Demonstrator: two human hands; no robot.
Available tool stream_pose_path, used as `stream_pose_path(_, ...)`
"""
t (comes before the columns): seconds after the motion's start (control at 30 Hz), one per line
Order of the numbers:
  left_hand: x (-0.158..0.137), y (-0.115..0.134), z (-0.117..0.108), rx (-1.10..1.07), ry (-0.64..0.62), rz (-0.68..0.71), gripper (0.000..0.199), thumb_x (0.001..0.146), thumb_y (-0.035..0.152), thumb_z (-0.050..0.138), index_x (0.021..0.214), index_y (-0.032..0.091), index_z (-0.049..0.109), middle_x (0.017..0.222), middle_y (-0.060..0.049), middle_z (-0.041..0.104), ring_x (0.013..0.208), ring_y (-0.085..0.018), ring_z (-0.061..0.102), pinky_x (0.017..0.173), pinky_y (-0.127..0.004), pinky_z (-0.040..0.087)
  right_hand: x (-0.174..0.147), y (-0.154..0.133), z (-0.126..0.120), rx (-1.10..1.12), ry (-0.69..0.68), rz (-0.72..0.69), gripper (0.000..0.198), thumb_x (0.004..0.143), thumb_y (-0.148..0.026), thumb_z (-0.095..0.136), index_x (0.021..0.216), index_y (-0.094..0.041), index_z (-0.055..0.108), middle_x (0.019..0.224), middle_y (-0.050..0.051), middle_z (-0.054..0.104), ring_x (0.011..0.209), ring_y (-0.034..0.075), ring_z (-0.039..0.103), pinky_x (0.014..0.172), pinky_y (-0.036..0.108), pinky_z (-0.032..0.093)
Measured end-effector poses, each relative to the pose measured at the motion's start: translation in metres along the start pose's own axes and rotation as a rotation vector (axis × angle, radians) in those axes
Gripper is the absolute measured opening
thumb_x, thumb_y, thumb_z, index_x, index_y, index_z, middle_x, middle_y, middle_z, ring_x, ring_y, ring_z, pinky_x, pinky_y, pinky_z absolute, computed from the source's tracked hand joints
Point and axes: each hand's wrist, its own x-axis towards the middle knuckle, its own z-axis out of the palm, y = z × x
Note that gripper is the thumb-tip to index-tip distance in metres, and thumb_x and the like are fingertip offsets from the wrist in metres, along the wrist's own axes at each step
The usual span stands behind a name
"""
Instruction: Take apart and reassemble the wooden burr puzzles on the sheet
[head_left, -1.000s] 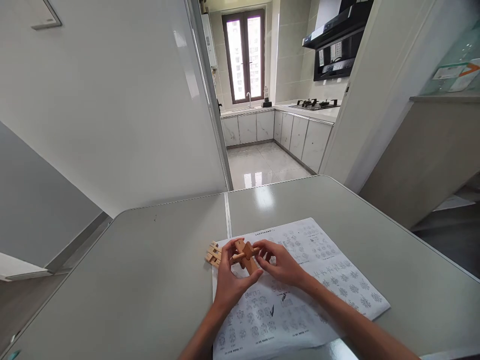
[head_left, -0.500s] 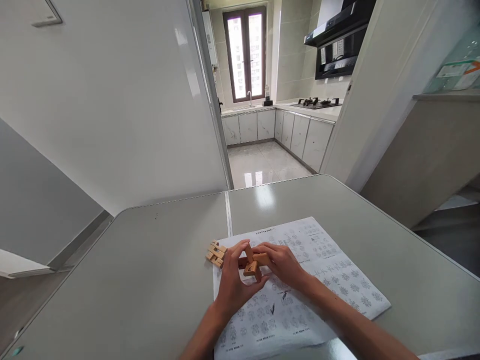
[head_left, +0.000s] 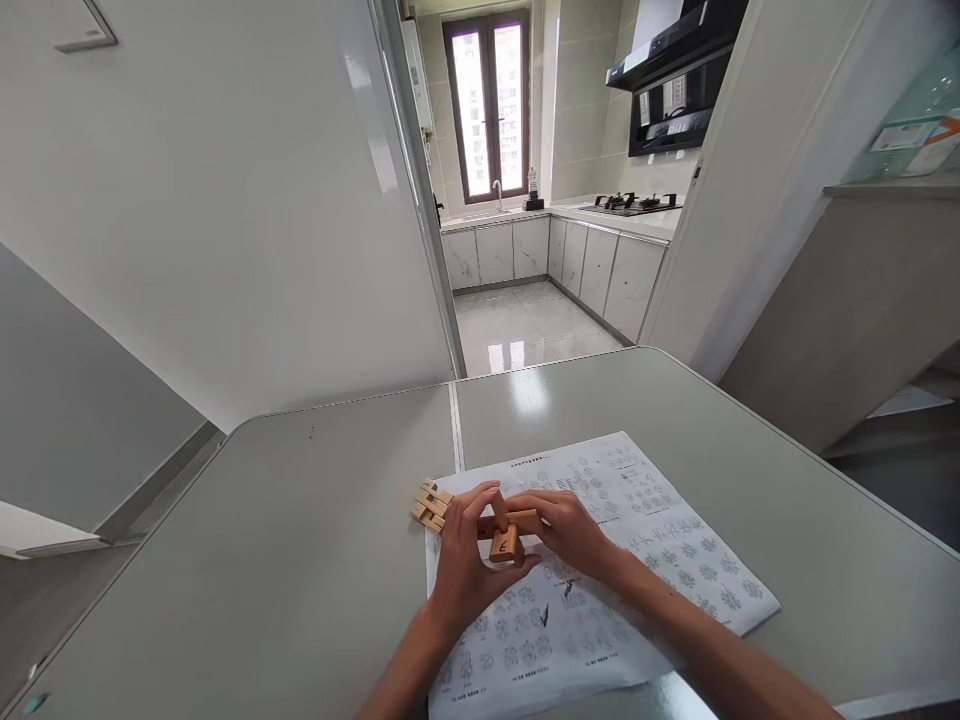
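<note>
Between my two hands are crossed wooden puzzle pieces (head_left: 507, 543), one with a dark mark on its end. My left hand (head_left: 466, 560) grips them from the left, its thumb below and its fingers at the top. From the right, my right hand (head_left: 564, 525) is closed on a bar that juts out sideways. Parts of the pieces are hidden by my fingers. Just left of my left hand lies a group of notched wooden pieces (head_left: 431, 507), partly over the paper's edge. Under both hands is a printed sheet (head_left: 637, 540) with rows of small diagrams and handwritten check marks.
The grey-green table (head_left: 300, 560) has a pale seam (head_left: 456, 430) running away from me. Past its far edge, a doorway opens on a kitchen with white cabinets (head_left: 532, 248). A large clear bottle (head_left: 911, 135) stands on a ledge at right.
The marked piece has turned or shifted slightly, so its end faces me more and sits a little lower and further right. Both hands stay nearly in place.
</note>
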Motion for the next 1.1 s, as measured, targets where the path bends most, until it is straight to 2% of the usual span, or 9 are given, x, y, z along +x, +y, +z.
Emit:
stream_pose_path(0.13,0.002,0.001,-0.002,-0.006,0.009,-0.007,0.088,0.074,0.04,0.088,0.145,0.03,0.037,0.139,-0.013,0.057,0.127,-0.034,0.057,0.097,-0.048,0.055,-0.001,-0.001,0.001,0.023,0.015,0.034,0.029,0.1,-0.018,0.052,0.117,-0.029,0.073,0.108,0.004,0.08,0.093,0.022,0.076,0.083,0.034,0.056)
stream_pose_path(0.33,0.002,0.001,-0.003,-0.006,0.014,-0.02,0.091,0.072,0.042,0.09,0.145,0.03,0.036,0.138,-0.014,0.056,0.127,-0.035,0.057,0.099,-0.05,0.055,-0.002,-0.004,0.005,0.038,0.061,0.133,0.021,0.1,-0.025,0.055,0.11,-0.028,0.073,0.096,0.003,0.08,0.082,0.02,0.074,0.075,0.032,0.055)
stream_pose_path(0.47,0.002,0.002,-0.002,-0.048,0.05,-0.077,0.091,0.073,0.038,0.09,0.145,0.029,0.037,0.138,-0.014,0.053,0.127,-0.034,0.056,0.097,-0.05,0.057,0.002,-0.012,0.003,0.078,0.032,0.163,0.022,0.097,-0.024,0.055,0.114,-0.026,0.069,0.098,0.003,0.079,0.081,0.019,0.071,0.071,0.029,0.054)
stream_pose_path(0.63,0.002,0.004,0.0,-0.093,0.087,-0.159,0.085,0.074,0.039,0.089,0.143,0.027,0.041,0.138,-0.013,0.052,0.126,-0.031,0.056,0.089,-0.042,0.062,0.007,-0.022,-0.004,0.332,-0.069,0.195,0.031,0.103,-0.028,0.041,0.122,-0.023,0.066,0.107,0.007,0.075,0.089,0.021,0.07,0.075,0.032,0.055)
stream_pose_path(0.77,0.004,0.004,0.001,-0.018,0.098,-0.149,0.086,0.073,0.043,0.09,0.142,0.026,0.042,0.135,-0.014,0.054,0.124,-0.032,0.057,0.094,-0.045,0.059,0.008,-0.024,-0.007,0.502,-0.087,0.253,0.043,0.109,-0.041,0.031,0.118,-0.021,0.068,0.109,0.009,0.074,0.095,0.024,0.07,0.076,0.035,0.055)
stream_pose_path(1.0,0.002,0.002,0.003,0.018,0.064,-0.138,0.09,0.071,0.04,0.091,0.145,0.025,0.04,0.134,-0.014,0.053,0.125,-0.032,0.056,0.103,-0.049,0.053,0.009,-0.021,0.0,0.418,-0.074,0.277,0.037,0.106,-0.049,0.046,0.114,-0.022,0.07,0.1,0.006,0.074,0.085,0.02,0.067,0.08,0.035,0.052)
stream_pose_path(1.1,0.001,0.002,0.004,0.028,0.06,-0.137,0.09,0.072,0.039,0.091,0.145,0.025,0.04,0.135,-0.014,0.051,0.126,-0.032,0.055,0.104,-0.05,0.052,0.01,-0.02,0.001,0.502,-0.079,0.326,0.039,0.105,-0.052,0.049,0.112,-0.02,0.071,0.088,0.006,0.073,0.076,0.019,0.065,0.073,0.033,0.052)
